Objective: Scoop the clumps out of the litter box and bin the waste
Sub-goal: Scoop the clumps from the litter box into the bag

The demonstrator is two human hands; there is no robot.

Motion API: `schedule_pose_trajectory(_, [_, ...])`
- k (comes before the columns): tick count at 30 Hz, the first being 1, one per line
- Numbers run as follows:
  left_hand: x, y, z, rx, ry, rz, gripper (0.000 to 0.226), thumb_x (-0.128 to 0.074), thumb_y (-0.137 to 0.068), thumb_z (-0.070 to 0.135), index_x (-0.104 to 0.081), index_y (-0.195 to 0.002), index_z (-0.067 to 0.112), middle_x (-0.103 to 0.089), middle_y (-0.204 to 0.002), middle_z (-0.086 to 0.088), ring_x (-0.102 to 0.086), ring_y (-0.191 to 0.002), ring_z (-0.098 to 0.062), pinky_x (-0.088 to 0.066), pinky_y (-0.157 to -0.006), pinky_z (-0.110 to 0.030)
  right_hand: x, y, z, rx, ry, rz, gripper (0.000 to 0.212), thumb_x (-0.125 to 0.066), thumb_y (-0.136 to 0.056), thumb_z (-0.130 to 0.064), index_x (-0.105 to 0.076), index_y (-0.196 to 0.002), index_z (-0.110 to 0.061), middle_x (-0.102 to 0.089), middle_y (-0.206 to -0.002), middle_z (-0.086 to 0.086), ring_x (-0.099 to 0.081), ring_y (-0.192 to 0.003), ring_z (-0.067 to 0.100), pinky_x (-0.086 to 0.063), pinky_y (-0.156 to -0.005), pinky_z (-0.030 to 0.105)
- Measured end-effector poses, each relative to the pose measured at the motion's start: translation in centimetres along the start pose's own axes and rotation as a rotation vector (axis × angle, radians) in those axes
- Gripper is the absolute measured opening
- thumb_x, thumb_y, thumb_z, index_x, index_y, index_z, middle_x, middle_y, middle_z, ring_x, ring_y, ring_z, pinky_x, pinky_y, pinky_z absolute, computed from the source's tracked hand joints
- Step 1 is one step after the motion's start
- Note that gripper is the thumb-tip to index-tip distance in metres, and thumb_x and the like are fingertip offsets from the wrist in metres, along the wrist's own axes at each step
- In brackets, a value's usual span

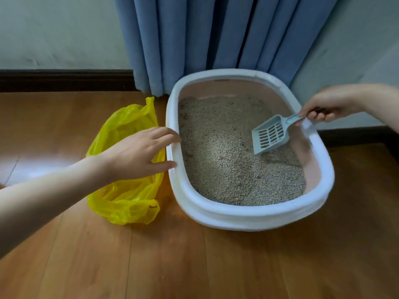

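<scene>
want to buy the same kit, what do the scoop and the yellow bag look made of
Scoop: looks like rigid moulded plastic, pale blue-grey, matte, with slotted holes. Yellow bag: thin plastic film, glossy and translucent, crumpled into soft folds.

A warm brown wooden plank floor fills the lower frame, with a pale glare patch at the left edge. A dark skirting board runs beneath the pale greenish wall at upper left. Blue pleated curtains hang at top centre

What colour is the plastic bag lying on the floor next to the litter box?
Translucent yellow; the bag shows clearly in the head view, left of the litter box.
</scene>
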State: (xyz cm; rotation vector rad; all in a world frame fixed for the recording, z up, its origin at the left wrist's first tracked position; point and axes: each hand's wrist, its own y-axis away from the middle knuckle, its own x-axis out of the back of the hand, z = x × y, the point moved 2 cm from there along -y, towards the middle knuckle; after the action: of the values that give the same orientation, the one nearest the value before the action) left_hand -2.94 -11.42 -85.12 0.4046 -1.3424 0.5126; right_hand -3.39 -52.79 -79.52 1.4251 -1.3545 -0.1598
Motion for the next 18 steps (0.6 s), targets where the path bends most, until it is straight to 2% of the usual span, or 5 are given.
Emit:
schedule_pose_trajectory(3, [-0.3, -0.1, 0.2, -0.061, -0.003, -0.035, 0.065, -0.048, -0.085, 0.066, -0.052, -0.133, 0.022, -0.050, -0.134, 0.006, -0.039, -0.130, -0.012, -0.032, -0.106, -0.023, -0.8, -0.7, -0.4, 0.002, 0.291, -0.001, 0.022, -0.058, -0.090, -0.009, -0.068, -0.072, -0.001, -0.048, -0.046, 0.001, -0.040, -0.036, 0.009, -0.031, -0.034, 0.016])
schedule_pose_trajectory(6, [-0.5, 0.1, -0.1, -0.055, -0.007, -0.059, 0.073, -0.045, -0.082, 0.072, -0.053, -0.134, 0.022, -0.050, -0.137, 0.006, -0.036, -0.135, -0.013, -0.029, -0.109, -0.023, -2.7, -1.7, -1.7, 0.077, 0.722, 0.030, 0.024, -0.069, -0.086, -0.025, -0.069, -0.071, -0.006, -0.058, -0.053, 0.002, -0.052, -0.044, 0.014, -0.042, -0.044, 0.022])
schedule_pose_trajectory(10, [-0.6, 0.0, -0.2, -0.054, -0.011, -0.054, 0.074, -0.045, -0.082, 0.072, -0.057, -0.132, 0.020, -0.054, -0.137, 0.002, -0.041, -0.135, -0.016, -0.035, -0.110, -0.032, -2.9, -1.5, -5.9, 0.180, 1.138, 0.279, 0.034, -0.064, -0.087, -0.034, -0.065, -0.060, -0.013, -0.060, -0.051, -0.003, -0.054, -0.048, 0.016, -0.042, -0.050, 0.024])
schedule_pose_trajectory(13, [-0.6, -0.3, -0.4, -0.082, -0.018, -0.051, 0.072, -0.048, -0.082, 0.071, -0.060, -0.128, 0.017, -0.058, -0.133, 0.001, -0.046, -0.131, -0.017, -0.030, -0.114, -0.033, -2.1, -2.1, -9.2, 0.314, 1.118, 0.496, 0.025, -0.055, -0.091, -0.034, -0.065, -0.081, -0.014, -0.061, -0.072, 0.004, -0.058, -0.066, 0.022, -0.046, -0.059, 0.030])
schedule_pose_trajectory(18, [-0.7, -0.7, -0.7, -0.067, 0.045, -0.038, 0.073, -0.050, -0.079, 0.070, -0.062, -0.126, 0.016, -0.059, -0.133, 0.001, -0.046, -0.131, -0.013, -0.036, -0.110, -0.031, -4.8, -5.6, -11.6, 0.367, 0.912, 0.474, 0.021, -0.052, -0.092, -0.025, -0.060, -0.078, -0.011, -0.057, -0.074, 0.006, -0.052, -0.063, 0.019, -0.038, -0.054, 0.027])
